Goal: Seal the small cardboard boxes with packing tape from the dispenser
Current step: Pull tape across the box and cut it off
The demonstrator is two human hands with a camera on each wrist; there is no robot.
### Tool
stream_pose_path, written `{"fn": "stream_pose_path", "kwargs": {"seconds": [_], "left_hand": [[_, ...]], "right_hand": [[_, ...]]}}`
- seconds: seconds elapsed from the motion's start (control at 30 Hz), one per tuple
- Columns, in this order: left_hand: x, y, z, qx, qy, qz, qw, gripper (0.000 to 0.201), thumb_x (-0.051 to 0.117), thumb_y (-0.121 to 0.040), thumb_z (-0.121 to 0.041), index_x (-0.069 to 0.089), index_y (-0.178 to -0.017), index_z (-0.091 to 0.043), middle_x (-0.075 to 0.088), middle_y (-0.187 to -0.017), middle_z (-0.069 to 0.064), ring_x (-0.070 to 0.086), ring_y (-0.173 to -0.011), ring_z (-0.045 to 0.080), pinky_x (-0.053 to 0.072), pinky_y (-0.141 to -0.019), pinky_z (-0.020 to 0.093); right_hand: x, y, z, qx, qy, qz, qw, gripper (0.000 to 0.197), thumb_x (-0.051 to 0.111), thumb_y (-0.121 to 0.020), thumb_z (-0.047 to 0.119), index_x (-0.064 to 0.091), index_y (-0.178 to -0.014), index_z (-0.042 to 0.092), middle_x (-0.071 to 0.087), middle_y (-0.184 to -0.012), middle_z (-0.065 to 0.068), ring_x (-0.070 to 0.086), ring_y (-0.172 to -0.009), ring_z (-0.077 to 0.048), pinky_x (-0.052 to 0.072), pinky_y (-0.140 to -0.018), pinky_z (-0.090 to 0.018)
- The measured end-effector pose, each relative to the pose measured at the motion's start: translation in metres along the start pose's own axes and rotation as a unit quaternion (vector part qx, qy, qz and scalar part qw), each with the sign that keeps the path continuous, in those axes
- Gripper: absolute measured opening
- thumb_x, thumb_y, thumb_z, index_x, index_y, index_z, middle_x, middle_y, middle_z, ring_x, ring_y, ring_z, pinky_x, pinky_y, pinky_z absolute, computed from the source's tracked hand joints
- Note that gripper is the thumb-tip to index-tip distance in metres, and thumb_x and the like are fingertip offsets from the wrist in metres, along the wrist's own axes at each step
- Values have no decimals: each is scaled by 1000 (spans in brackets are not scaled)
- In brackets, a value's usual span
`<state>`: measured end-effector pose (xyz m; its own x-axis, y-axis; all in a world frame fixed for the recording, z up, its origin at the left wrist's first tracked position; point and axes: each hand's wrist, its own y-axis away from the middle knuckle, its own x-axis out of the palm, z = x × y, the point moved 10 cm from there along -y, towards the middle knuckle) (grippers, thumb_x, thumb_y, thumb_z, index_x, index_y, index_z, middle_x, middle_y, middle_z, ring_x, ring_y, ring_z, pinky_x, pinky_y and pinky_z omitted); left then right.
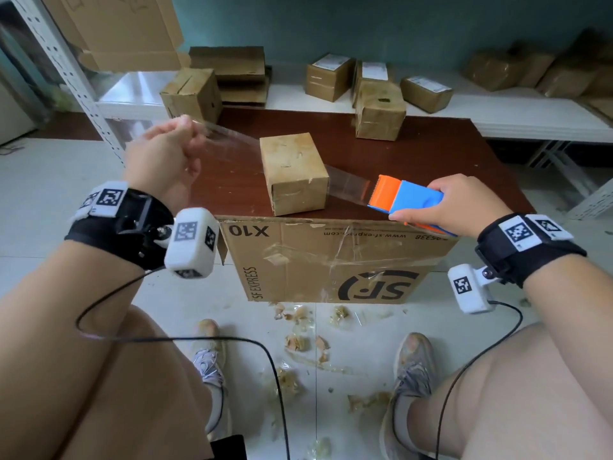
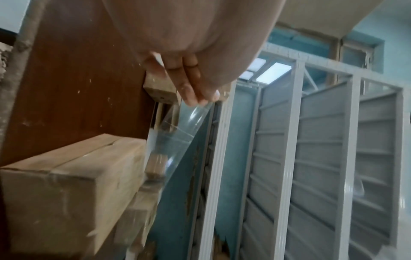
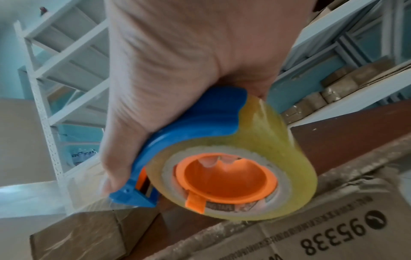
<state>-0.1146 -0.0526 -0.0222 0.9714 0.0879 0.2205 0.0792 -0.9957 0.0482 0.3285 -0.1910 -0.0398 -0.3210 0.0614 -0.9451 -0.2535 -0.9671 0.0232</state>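
Two hands busy: right hand (image 1: 454, 202) grips blue-and-orange plastic tape dispenser (image 1: 406, 199); clear tape strip (image 1: 346, 185) runs over small brown cardboard box (image 1: 292, 172) on dark red-brown worktop (image 1: 431, 151); left hand (image 1: 162, 157) pinches its free end, raised.

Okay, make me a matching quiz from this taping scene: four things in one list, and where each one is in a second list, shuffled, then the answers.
Things:
1. tape dispenser
2. free end of the tape
3. small box
4. SF Express carton

Places:
A. in the middle of the brown tabletop
B. gripped in the right hand
C. against the table's near edge
D. pinched by the left hand

Pairs: 1-B, 2-D, 3-A, 4-C
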Motion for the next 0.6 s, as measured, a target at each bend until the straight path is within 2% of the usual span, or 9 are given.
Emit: {"fn": "stream_pose_path", "kwargs": {"seconds": [0.07, 0.13, 0.23, 0.3, 0.37, 0.43, 0.47, 0.6], "left_hand": [[25, 16, -5, 21, 38, 53, 998, 14, 60, -108, -21, 68, -96, -17, 64, -81, -3, 55, -68, 7, 42, -66, 21], [48, 34, -17, 42, 73, 92, 992, 9, 61, -107, -19, 65, -99, -17, 65, -87, -3, 55, -71, 6, 42, -69, 22], [73, 62, -31, 69, 108, 143, 981, 16, 62, -105, -16, 64, -89, -19, 67, -90, -3, 56, -73, 8, 44, -75, 25], [86, 83, -39, 94, 98, 180, 974, 17, 64, -105, -15, 67, -88, -19, 70, -92, -1, 60, -77, 10, 49, -85, 28], [98, 102, -47, 146, 49, 207, 966, 12, 68, -104, -14, 71, -93, -17, 73, -95, 3, 66, -83, 13, 54, -93, 33], [109, 116, -55, 213, -16, 209, 954, 5, 74, -100, -13, 71, -98, -9, 73, -95, 10, 68, -87, 18, 57, -91, 36], [112, 120, -58, 238, -34, 199, 950, 11, 77, -99, -13, 70, -100, -5, 73, -94, 13, 67, -86, 20, 59, -88, 37], [112, 121, -58, 276, -42, 152, 948, 18, 82, -95, -17, 70, -98, -4, 73, -92, 13, 65, -85, 24, 56, -83, 39]], "right_hand": [[1, -4, -5, 30, 22, -17, 999, 88, 65, -55, 100, 51, -61, 13, 57, -61, -9, 56, -57, -26, 34, -53, -36], [-1, -8, -4, 57, 48, -38, 996, 84, 65, -63, 96, 55, -64, 12, 59, -63, -9, 59, -59, -26, 35, -53, -34], [2, -12, 4, 89, 92, -48, 991, 84, 62, -66, 96, 59, -71, 13, 62, -67, -7, 61, -61, -25, 38, -54, -31], [4, -14, 9, 106, 113, -58, 986, 82, 61, -68, 96, 60, -75, 14, 62, -70, -6, 60, -63, -24, 37, -55, -31], [4, -18, 14, 111, 125, -68, 984, 78, 61, -72, 94, 58, -77, 15, 60, -73, -5, 57, -64, -23, 35, -56, -31], [4, -22, 17, 113, 126, -76, 983, 74, 60, -77, 90, 53, -78, 16, 56, -74, -4, 57, -69, -26, 36, -59, -33], [3, -24, 17, 116, 120, -81, 983, 73, 59, -79, 89, 51, -78, 16, 55, -75, -4, 57, -72, -29, 36, -61, -34], [-6, -33, 12, 131, 91, -128, 979, 74, 58, -84, 85, 51, -93, 12, 58, -87, -7, 55, -80, -33, 38, -68, -37]]}}
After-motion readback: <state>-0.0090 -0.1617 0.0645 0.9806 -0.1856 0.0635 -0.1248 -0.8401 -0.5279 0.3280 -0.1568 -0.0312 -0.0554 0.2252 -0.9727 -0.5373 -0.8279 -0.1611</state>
